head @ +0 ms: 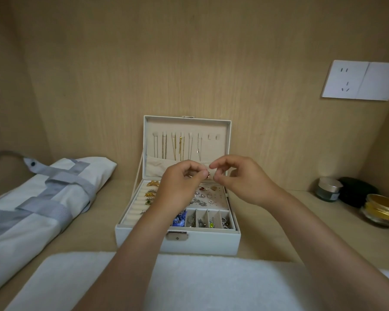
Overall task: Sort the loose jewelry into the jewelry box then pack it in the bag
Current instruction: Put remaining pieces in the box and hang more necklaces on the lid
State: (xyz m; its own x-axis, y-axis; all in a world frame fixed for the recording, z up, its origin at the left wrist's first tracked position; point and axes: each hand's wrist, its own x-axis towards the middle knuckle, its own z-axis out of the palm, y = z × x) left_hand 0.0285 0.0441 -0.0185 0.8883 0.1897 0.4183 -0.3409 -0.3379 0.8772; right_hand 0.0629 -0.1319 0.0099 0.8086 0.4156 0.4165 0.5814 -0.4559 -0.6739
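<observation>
A white jewelry box [202, 242] stands open at the middle of the wooden surface, its lid upright with several thin necklaces [177, 147] hanging inside. Its tray holds gold pieces on the ring rolls at the left, silver earrings [200, 197] on the pad, and small items in the front compartments. Above the tray, my left hand [180, 187] and my right hand [240, 178] meet fingertip to fingertip around a small reddish-gold earring [208, 175]. A white and grey fabric bag [41, 205] lies flat at the left.
A white towel [211, 281] covers the surface in front of the box. At the right stand a silver-lidded jar [329, 189], a dark round object [357, 191] and a gold-lidded glass jar [380, 211]. A wall socket [362, 80] sits on the back panel.
</observation>
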